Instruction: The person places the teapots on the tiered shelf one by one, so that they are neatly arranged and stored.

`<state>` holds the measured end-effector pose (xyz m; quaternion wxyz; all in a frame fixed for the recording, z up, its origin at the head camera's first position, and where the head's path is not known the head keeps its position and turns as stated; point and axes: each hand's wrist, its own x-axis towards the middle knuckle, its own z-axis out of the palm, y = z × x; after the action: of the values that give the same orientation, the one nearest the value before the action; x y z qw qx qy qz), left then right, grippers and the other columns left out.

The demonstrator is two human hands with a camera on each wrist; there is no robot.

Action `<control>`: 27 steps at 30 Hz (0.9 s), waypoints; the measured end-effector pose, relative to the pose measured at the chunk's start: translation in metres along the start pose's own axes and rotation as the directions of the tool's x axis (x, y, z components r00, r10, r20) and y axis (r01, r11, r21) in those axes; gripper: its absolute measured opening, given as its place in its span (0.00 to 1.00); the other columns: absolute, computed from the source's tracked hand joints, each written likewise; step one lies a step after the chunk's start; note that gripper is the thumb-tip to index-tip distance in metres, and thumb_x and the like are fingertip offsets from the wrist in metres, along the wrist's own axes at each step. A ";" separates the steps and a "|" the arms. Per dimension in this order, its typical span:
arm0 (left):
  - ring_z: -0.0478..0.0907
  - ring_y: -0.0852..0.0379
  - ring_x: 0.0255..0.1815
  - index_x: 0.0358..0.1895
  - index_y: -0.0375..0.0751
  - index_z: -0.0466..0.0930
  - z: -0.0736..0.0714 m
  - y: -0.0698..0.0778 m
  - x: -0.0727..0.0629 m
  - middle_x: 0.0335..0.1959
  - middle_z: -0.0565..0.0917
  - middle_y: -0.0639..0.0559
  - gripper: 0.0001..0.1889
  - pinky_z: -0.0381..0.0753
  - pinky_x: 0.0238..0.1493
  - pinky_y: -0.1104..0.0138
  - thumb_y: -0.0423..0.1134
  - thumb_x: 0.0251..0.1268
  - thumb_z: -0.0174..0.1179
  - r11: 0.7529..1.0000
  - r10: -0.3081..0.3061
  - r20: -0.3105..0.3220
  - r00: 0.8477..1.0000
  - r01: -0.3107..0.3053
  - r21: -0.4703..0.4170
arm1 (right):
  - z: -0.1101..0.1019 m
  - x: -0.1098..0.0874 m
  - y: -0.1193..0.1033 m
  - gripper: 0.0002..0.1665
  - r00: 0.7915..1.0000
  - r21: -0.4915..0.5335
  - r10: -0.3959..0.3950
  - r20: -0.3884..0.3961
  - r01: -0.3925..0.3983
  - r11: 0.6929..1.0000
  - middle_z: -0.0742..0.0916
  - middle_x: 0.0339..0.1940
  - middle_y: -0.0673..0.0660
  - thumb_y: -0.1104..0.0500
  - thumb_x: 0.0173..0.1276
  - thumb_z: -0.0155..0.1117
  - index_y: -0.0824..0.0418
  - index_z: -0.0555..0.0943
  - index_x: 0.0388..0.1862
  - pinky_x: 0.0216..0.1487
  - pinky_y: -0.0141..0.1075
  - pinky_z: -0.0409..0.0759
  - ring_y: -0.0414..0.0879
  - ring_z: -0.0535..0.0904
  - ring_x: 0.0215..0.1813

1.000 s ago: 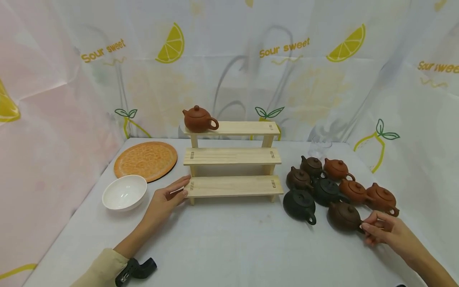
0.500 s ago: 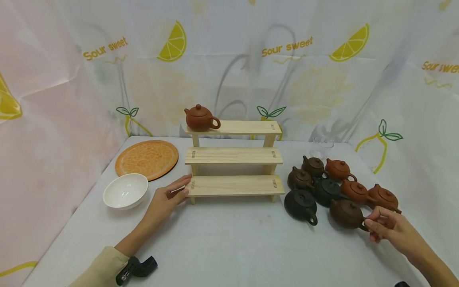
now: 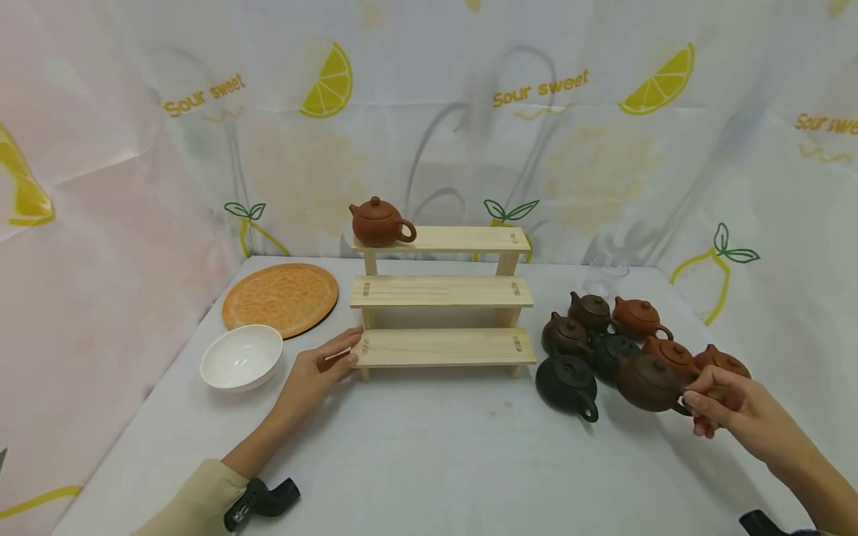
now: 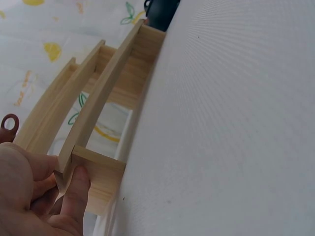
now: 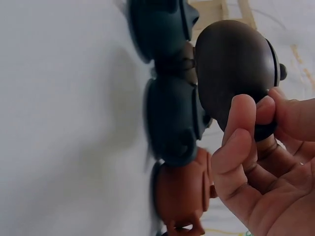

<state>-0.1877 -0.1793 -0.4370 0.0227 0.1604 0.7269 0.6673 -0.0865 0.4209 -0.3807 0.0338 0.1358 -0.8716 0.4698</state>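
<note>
My right hand [image 3: 727, 406] pinches the handle of a dark brown teapot [image 3: 649, 382]. In the right wrist view this teapot [image 5: 236, 69] is raised off the white tabletop, above the level of the other pots' bases. At the lower step of a three-tier wooden display stand [image 3: 442, 350], my left hand [image 3: 315, 380] holds the left end. The left wrist view has the thumb over the board's edge and a finger against the stand's leg [image 4: 106, 169]. A reddish-brown teapot [image 3: 377, 222] sits at the left end of the top tier, its handle to the right.
Several teapots crowd the right side: a black teapot [image 3: 566, 383] in front, brown and reddish ones behind. Clear glassware [image 3: 606, 272] stands at the back right. On the left lie a white bowl [image 3: 241, 359] and a round orange-brown mat [image 3: 280, 299]. A patterned cloth hangs behind.
The dark brown teapot has risen off the table in my right hand and now overlaps the reddish pots behind it. My left hand has stayed on the stand.
</note>
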 end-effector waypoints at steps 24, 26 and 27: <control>0.69 0.41 0.72 0.72 0.27 0.72 0.002 0.002 0.001 0.78 0.67 0.42 0.25 0.81 0.58 0.65 0.33 0.77 0.62 1.000 -0.004 -0.006 1.000 0.004 0.021 | -0.004 0.028 -0.038 0.09 0.997 -0.001 -0.071 -0.021 0.071 0.998 0.82 0.23 0.57 0.79 0.75 0.56 0.67 0.77 0.38 0.22 0.36 0.78 0.47 0.80 0.23; 0.69 0.41 0.72 0.72 0.27 0.72 0.003 0.002 0.001 0.78 0.67 0.42 0.25 0.81 0.57 0.65 0.33 0.77 0.62 1.000 -0.006 -0.011 1.000 0.007 0.023 | -0.004 0.030 -0.041 0.09 0.998 -0.002 -0.056 -0.024 0.056 0.998 0.83 0.23 0.57 0.78 0.75 0.57 0.67 0.77 0.38 0.22 0.36 0.79 0.47 0.80 0.23; 0.70 0.41 0.72 0.71 0.27 0.73 0.003 0.002 0.000 0.77 0.68 0.42 0.25 0.81 0.57 0.64 0.33 0.77 0.63 1.000 -0.007 -0.016 1.000 0.007 0.022 | -0.004 0.032 -0.042 0.09 0.998 0.008 -0.052 -0.024 0.052 0.999 0.83 0.24 0.57 0.78 0.75 0.57 0.67 0.77 0.38 0.23 0.36 0.79 0.47 0.80 0.23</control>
<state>-0.1867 -0.1767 -0.4349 0.0177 0.1529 0.7351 0.6602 -0.1065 0.3956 -0.3380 0.0558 0.1528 -0.8652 0.4742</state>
